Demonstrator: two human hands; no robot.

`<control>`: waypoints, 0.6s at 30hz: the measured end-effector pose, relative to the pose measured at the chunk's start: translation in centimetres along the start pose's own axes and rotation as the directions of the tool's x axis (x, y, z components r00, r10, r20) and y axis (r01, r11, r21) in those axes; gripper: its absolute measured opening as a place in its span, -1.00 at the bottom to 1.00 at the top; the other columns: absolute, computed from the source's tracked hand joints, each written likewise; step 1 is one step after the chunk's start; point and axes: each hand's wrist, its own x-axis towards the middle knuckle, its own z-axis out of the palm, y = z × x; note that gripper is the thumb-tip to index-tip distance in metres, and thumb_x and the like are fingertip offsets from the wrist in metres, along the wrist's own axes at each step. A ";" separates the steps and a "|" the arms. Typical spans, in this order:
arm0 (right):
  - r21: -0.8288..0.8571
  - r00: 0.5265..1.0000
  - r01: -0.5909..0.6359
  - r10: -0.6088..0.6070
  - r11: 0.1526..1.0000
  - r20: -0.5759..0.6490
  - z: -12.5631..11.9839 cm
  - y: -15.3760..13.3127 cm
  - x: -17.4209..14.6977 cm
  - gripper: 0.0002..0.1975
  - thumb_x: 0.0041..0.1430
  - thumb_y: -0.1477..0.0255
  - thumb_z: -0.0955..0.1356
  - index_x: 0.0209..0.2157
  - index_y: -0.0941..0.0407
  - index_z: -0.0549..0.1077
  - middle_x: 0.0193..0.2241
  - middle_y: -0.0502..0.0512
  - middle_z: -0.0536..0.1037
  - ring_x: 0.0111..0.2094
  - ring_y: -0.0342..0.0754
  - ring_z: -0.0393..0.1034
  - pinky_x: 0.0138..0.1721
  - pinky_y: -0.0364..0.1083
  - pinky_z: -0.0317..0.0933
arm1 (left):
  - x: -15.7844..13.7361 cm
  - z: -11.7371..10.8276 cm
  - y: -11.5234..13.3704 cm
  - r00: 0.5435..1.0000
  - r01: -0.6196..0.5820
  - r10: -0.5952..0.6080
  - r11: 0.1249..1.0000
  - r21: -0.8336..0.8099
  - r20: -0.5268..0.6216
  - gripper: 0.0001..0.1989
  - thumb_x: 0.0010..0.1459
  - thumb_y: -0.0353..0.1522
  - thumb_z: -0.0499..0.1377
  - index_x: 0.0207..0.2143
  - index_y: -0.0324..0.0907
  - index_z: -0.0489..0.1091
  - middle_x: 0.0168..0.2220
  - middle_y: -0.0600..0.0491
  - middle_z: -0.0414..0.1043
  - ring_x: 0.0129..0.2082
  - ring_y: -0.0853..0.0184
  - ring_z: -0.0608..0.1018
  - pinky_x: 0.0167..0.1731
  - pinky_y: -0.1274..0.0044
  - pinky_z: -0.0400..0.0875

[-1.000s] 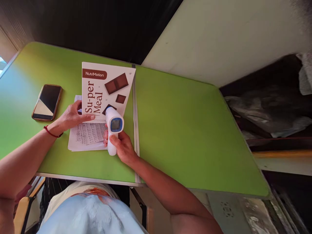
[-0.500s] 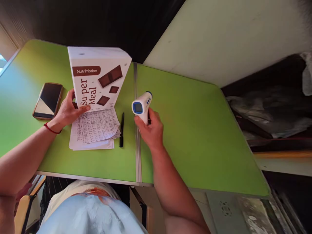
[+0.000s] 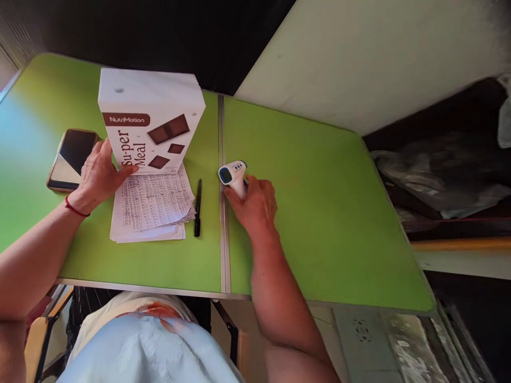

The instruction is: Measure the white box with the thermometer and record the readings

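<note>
My left hand (image 3: 99, 173) grips the lower left edge of a white box (image 3: 154, 125) marked "NutriMotion Su-per Meal", its thumb across the front and its other fingers hidden behind. The box stands upright on handwritten papers (image 3: 154, 205). In my right hand (image 3: 255, 205) is a white and blue infrared thermometer (image 3: 235, 175), held by its handle with the small screen facing me. It is just right of the metal seam in the table. A black pen (image 3: 198, 210) lies between the papers and the seam.
A phone (image 3: 72, 158) in a brown case lies left of the box on the green table (image 3: 327, 223). A dark panel (image 3: 159, 32) rises behind the table, with a pale wall (image 3: 319, 69) to its right. Shelves with plastic-wrapped items (image 3: 439, 181) stand at the far right.
The box has come down onto the papers and now stands more upright. My right hand has lowered and tilted the thermometer, so its top with the buttons shows more.
</note>
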 end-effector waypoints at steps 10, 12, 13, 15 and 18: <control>0.408 0.944 0.225 -0.301 0.885 0.133 0.6 -3.5 -3.3 -0.55 0.16 0.13 0.47 0.00 0.10 0.54 -0.28 0.14 0.60 -0.37 0.04 0.45 -0.25 0.08 0.41 | -2.0 -2.0 7.4 0.930 -0.258 0.281 0.958 0.124 -0.237 -0.65 0.36 -0.04 0.29 -0.05 -0.01 0.28 -0.16 -0.02 0.42 -0.12 0.11 0.53 -0.23 0.27 0.47; 0.394 0.940 0.215 -0.299 0.894 0.165 0.7 -4.1 -3.7 -0.54 0.15 0.15 0.48 0.01 0.09 0.55 -0.26 0.16 0.62 -0.35 0.06 0.47 -0.23 0.08 0.40 | -2.7 -1.7 8.9 0.887 -0.437 0.447 0.893 0.106 -0.111 -0.77 0.41 -0.16 0.27 -0.07 -0.03 0.31 -0.20 0.00 0.46 -0.22 0.19 0.53 -0.28 0.34 0.44; 0.387 0.940 0.211 -0.295 0.898 0.173 0.8 -4.2 -3.8 -0.54 0.16 0.15 0.48 0.02 0.09 0.55 -0.25 0.16 0.62 -0.34 0.06 0.48 -0.22 0.08 0.40 | -3.1 -1.4 9.4 0.850 -0.524 0.526 0.847 0.088 -0.001 -0.80 0.44 -0.16 0.24 -0.08 -0.05 0.34 -0.23 0.02 0.48 -0.28 0.22 0.53 -0.31 0.36 0.42; 0.369 0.942 0.204 -0.285 0.907 0.179 0.8 -4.2 -3.9 -0.53 0.17 0.18 0.48 0.06 0.09 0.55 -0.27 0.16 0.63 -0.34 0.08 0.49 -0.20 0.08 0.39 | -3.7 -0.5 9.9 0.768 -0.625 0.595 0.777 0.074 0.235 -0.75 0.47 -0.11 0.18 -0.10 -0.10 0.42 -0.25 0.00 0.53 -0.32 0.21 0.53 -0.32 0.37 0.40; 0.318 0.948 0.196 -0.262 0.928 0.180 0.7 -4.1 -3.8 -0.53 0.17 0.29 0.44 0.11 0.11 0.55 -0.33 0.13 0.63 -0.38 0.07 0.48 -0.24 0.06 0.37 | -4.6 0.8 9.9 0.669 -0.669 0.543 0.737 0.094 0.507 -0.64 0.45 -0.04 0.18 -0.12 -0.16 0.51 -0.22 -0.06 0.57 -0.29 0.17 0.54 -0.28 0.35 0.39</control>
